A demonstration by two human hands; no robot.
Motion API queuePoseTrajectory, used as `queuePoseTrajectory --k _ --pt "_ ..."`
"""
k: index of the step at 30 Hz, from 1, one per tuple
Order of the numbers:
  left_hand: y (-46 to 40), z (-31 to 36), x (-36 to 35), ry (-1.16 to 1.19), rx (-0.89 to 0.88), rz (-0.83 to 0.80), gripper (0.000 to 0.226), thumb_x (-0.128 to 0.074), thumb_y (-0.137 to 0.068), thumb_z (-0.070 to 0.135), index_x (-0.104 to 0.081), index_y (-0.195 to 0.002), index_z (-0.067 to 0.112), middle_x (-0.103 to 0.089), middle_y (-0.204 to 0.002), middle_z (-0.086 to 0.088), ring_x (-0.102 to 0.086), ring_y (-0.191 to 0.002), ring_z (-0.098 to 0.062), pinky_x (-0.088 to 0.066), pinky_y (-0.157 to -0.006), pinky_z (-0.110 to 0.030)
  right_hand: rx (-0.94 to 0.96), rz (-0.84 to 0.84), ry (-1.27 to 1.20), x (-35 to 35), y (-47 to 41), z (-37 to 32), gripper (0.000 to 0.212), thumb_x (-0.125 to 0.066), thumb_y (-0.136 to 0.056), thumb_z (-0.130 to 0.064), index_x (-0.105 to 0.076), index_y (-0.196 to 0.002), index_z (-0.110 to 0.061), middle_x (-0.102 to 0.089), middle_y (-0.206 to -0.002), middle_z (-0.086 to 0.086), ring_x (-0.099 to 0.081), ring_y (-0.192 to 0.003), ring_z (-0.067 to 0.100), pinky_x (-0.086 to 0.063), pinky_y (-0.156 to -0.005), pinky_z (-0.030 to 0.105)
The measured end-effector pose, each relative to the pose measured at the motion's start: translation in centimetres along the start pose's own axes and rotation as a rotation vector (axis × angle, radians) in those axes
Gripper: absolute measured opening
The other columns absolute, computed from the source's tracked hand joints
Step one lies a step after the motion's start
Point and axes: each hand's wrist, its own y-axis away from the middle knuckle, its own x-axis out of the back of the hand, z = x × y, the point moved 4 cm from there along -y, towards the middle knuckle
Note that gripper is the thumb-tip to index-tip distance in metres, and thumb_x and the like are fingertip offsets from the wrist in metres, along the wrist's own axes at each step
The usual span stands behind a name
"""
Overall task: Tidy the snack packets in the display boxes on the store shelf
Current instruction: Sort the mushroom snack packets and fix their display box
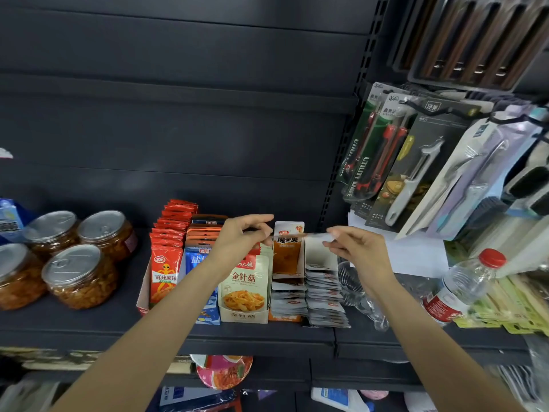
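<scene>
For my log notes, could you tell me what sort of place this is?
Most likely a small shop: snack packets stand in display boxes on a dark shelf, with carded knives hanging beside them.

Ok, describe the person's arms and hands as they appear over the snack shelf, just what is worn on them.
Both forearms are bare as far as the picture shows; no sleeves reach into view. The left hand and the right hand wear no gloves, and no rings, watch or bracelets can be seen on the fingers or wrists. The nails look short and unpainted, though the picture is soft there.
</scene>
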Motion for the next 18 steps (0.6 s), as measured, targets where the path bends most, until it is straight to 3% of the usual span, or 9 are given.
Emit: queuePoseTrajectory --k 3,7,9,11,13,15,18 --pt "-0.2 -0.5 -0.1 -0.079 0.034 -0.007 0.027 -0.056 -0.093 0.011 -0.063 -0.115 0.023 -0.067 -0.097 0.01 -0.068 -0.082 -0.005 -0.05 -0.07 -0.014 0.056 -0.044 0.092 -0.3 -0.1 0.2 0.017 -0.061 -0.087 -0.001 -0.073 -0.087 -0.013 -0.073 -0.092 0.004 -0.068 -0.085 0.018 -0.056 -0.08 0.028" --pt "-0.6 -1.4 -0.6 -0.193 0.06 -0.04 0.031 -0.059 -0.091 0.017 -0.059 -0.122 0.022 -0.064 -0.1 0.011 -0.06 -0.101 -0.009 -0.048 -0.093 -0.03 0.169 -0.092 0.284 -0.7 -0.3 -0.8 0.025 -0.057 -0.09 -0.002 -0.07 -0.084 -0.023 -0.069 -0.085 -0.009 -0.061 -0.076 0.001 -0.049 -0.075 0.017" --pt "-0.8 -1.6 -0.9 -0.2 0.076 -0.052 0.031 -0.059 -0.092 0.021 -0.059 -0.122 0.022 -0.063 -0.105 0.008 -0.058 -0.107 -0.012 -0.047 -0.096 -0.032 0.234 -0.11 0.354 -0.9 -0.4 -1.8 0.025 -0.056 -0.09 -0.001 -0.068 -0.083 -0.023 -0.066 -0.083 -0.012 -0.057 -0.074 -0.002 -0.046 -0.075 0.014" --pt "-1.0 -1.7 -1.2 -0.206 0.084 -0.072 0.031 -0.056 -0.094 0.023 -0.057 -0.125 0.021 -0.061 -0.112 0.005 -0.056 -0.108 -0.012 -0.046 -0.095 -0.03 0.264 -0.115 0.309 -1.0 -0.7 -2.7 0.026 -0.054 -0.09 0.002 -0.066 -0.081 -0.02 -0.065 -0.08 -0.014 -0.056 -0.074 -0.002 -0.045 -0.075 0.013" --pt "-1.3 -1.6 -1.5 -0.167 0.102 -0.116 0.031 -0.051 -0.096 0.024 -0.055 -0.127 0.021 -0.06 -0.119 0.001 -0.059 -0.103 -0.009 -0.048 -0.088 -0.023 0.246 -0.102 0.17 -1.1 -1.1 -3.2 0.029 -0.051 -0.09 0.005 -0.065 -0.079 -0.018 -0.064 -0.08 -0.01 -0.056 -0.078 0.006 -0.05 -0.078 0.027" --pt "-1.3 -1.5 -1.9 -0.065 0.14 -0.182 0.031 -0.048 -0.097 0.028 -0.053 -0.128 0.023 -0.06 -0.121 -0.002 -0.064 -0.099 -0.011 -0.049 -0.083 -0.021 0.208 -0.091 0.032 -1.1 -1.4 -3.5 0.031 -0.047 -0.09 0.007 -0.064 -0.077 -0.015 -0.062 -0.087 0.005 -0.055 -0.085 0.021 -0.054 -0.081 0.039" --pt "-1.5 -1.4 -1.8 0.107 0.144 -0.162 0.033 -0.052 -0.096 0.025 -0.051 -0.129 0.021 -0.063 -0.115 -0.004 -0.067 -0.098 -0.016 -0.052 -0.081 -0.022 0.174 -0.092 -0.07 -1.3 -1.4 -3.7 0.031 -0.044 -0.091 0.01 -0.061 -0.076 -0.011 -0.059 -0.089 0.01 -0.057 -0.09 0.026 -0.057 -0.078 0.037"
